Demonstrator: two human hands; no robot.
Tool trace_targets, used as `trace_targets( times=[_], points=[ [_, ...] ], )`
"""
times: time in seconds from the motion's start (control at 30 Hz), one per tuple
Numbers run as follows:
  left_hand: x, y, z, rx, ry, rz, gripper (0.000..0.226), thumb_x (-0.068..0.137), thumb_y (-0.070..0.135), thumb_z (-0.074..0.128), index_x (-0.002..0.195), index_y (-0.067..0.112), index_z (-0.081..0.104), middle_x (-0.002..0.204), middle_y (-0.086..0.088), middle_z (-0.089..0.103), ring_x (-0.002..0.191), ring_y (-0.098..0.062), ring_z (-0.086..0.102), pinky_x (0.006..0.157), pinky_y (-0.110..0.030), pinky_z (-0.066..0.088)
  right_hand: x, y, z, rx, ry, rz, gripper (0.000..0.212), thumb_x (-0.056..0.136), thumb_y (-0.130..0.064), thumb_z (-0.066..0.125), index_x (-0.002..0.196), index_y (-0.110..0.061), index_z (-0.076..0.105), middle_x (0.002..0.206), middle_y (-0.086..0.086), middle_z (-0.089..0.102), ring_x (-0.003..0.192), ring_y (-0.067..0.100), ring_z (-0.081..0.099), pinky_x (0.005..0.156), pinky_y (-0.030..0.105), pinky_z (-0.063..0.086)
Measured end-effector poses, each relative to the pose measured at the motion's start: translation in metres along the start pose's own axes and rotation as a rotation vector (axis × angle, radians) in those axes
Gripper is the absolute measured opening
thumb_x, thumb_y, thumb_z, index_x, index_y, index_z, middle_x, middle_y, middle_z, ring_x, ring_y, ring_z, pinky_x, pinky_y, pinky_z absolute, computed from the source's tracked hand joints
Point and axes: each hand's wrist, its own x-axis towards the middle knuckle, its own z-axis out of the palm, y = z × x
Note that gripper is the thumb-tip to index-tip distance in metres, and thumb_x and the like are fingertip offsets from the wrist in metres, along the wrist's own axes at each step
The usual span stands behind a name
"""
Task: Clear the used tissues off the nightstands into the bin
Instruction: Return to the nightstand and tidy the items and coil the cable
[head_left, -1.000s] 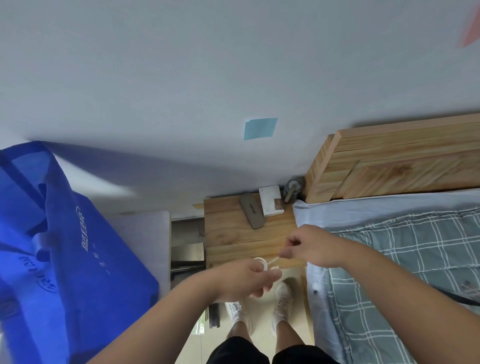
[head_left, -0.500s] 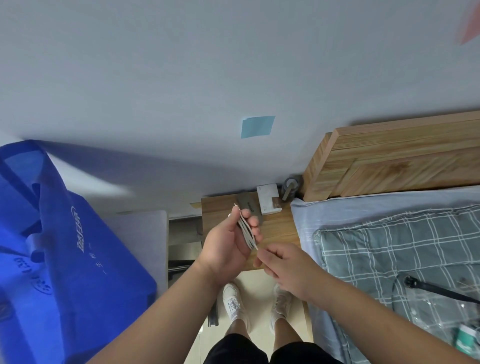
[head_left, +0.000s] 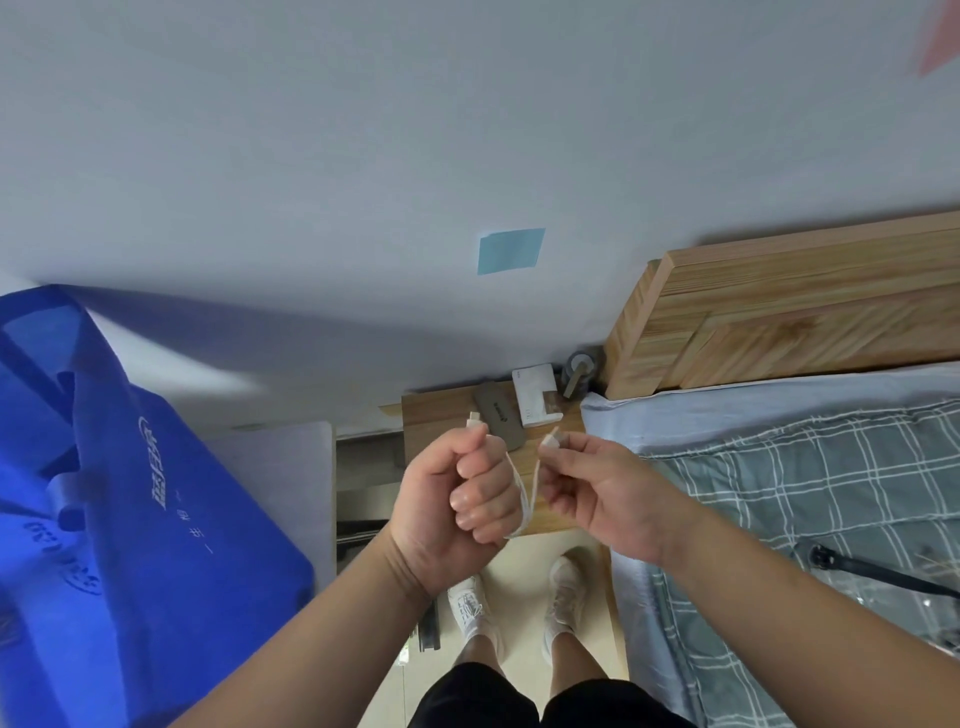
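Above the nightstand (head_left: 432, 422), left hand (head_left: 453, 501) fists one cable (head_left: 527, 505) end (loop hanging between), right hand (head_left: 602, 491) pinches the other.

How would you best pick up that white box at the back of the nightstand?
Probably from above, pinching the white box across its long sides. It lies flat on the nightstand, so nothing reaches under it; the dark case lies close along its left side, so the fit there is tight.
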Motion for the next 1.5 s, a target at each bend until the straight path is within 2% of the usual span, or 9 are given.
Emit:
trace_targets(
  times=[0.17, 0.37, 0.47, 0.57, 0.73, 0.93, 1.07, 1.33, 1.5],
  points=[
    [0.007, -0.013, -0.002, 0.006, -0.042, -0.031, 0.037, 0.100, 0.021, 0.039, 0.063, 0.019, 0.039, 0.046, 0.001, 0.037, 0.037, -0.015, 0.035, 0.040, -0.024, 0.041, -0.003, 0.011, 0.021, 0.002, -0.016, 0.022, 0.024, 0.100, -0.019, 0.063, 0.114, -0.006, 0.078, 0.087, 0.007, 0.074, 0.075, 0.015, 0.069, 0.063, 0.028, 0.059],
    [0.002, -0.009, -0.022, 0.317, 0.188, -0.085, 0.047, 0.100, 0.044, 0.057, 0.062, 0.020, 0.045, 0.047, 0.001, 0.048, 0.039, -0.014, 0.045, 0.043, -0.025, 0.042, -0.015, 0.015, 0.027, -0.263, 0.163, -0.116, 0.020, 0.102, -0.017, 0.065, 0.112, -0.009, 0.081, 0.102, 0.016, 0.080, 0.091, 0.027, 0.076, 0.085, 0.043, 0.064],
    [0.003, -0.005, -0.016, 0.535, 0.261, -0.096, 0.056, 0.105, 0.057, 0.046, 0.066, 0.017, 0.049, 0.053, -0.005, 0.053, 0.047, -0.021, 0.048, 0.057, -0.031, 0.048, -0.017, 0.017, 0.032, -0.267, 0.220, -0.135, 0.019, 0.103, -0.014, 0.063, 0.100, -0.008, 0.081, 0.086, 0.015, 0.079, 0.081, 0.030, 0.075, 0.093, 0.055, 0.061],
    [0.006, -0.012, -0.003, 0.838, 0.374, 0.021, 0.060, 0.106, 0.060, 0.042, 0.064, 0.017, 0.050, 0.055, -0.007, 0.056, 0.051, -0.023, 0.049, 0.064, -0.031, 0.048, -0.016, 0.018, 0.039, -0.322, 0.307, -0.226, 0.018, 0.104, -0.014, 0.061, 0.094, -0.011, 0.076, 0.069, 0.012, 0.071, 0.066, 0.031, 0.069, 0.085, 0.057, 0.062],
    [0.011, -0.038, 0.011, 1.186, 0.592, 0.325, 0.062, 0.109, 0.053, 0.042, 0.058, 0.019, 0.050, 0.053, 0.003, 0.057, 0.054, -0.009, 0.053, 0.056, -0.020, 0.047, -0.011, 0.018, 0.043, -0.440, 0.432, -0.351, 0.017, 0.104, -0.027, 0.063, 0.090, -0.024, 0.073, 0.066, 0.005, 0.069, 0.056, 0.017, 0.063, 0.052, 0.032, 0.056],
    [0.007, -0.035, 0.012, 1.094, 0.575, 0.299, 0.064, 0.100, 0.061, 0.043, 0.051, 0.020, 0.042, 0.052, 0.000, 0.052, 0.055, -0.012, 0.046, 0.058, -0.017, 0.041, -0.017, 0.012, 0.034, -0.529, 0.303, -0.380, 0.015, 0.102, -0.021, 0.066, 0.095, -0.028, 0.077, 0.086, -0.002, 0.080, 0.081, 0.014, 0.074, 0.076, 0.028, 0.060],
    [-0.002, -0.023, 0.008, 1.014, 0.391, 0.150, 0.061, 0.107, 0.050, 0.044, 0.057, 0.015, 0.041, 0.058, -0.007, 0.051, 0.061, -0.017, 0.045, 0.071, -0.020, 0.045, -0.025, 0.006, 0.022, -0.579, 0.282, -0.341, 0.010, 0.096, -0.013, 0.073, 0.101, -0.019, 0.079, 0.090, 0.008, 0.081, 0.091, 0.030, 0.076, 0.093, 0.048, 0.059],
    [0.007, -0.020, 0.007, 1.165, 0.588, 0.267, 0.057, 0.102, 0.064, 0.042, 0.061, 0.025, 0.044, 0.062, 0.009, 0.042, 0.061, -0.011, 0.039, 0.059, -0.024, 0.036, -0.025, 0.006, 0.027, -0.570, 0.276, -0.359, 0.013, 0.098, -0.011, 0.069, 0.101, -0.021, 0.078, 0.089, 0.000, 0.081, 0.084, 0.011, 0.077, 0.073, 0.017, 0.057],
    [0.011, -0.015, 0.005, 0.942, 0.535, 0.268, 0.061, 0.097, 0.070, 0.050, 0.054, 0.028, 0.041, 0.053, 0.006, 0.036, 0.051, -0.014, 0.033, 0.054, -0.027, 0.034, -0.023, 0.002, 0.037, -0.284, 0.242, -0.318, 0.019, 0.100, -0.006, 0.066, 0.100, -0.015, 0.082, 0.096, 0.009, 0.082, 0.090, 0.020, 0.079, 0.078, 0.026, 0.063]
  ],
)
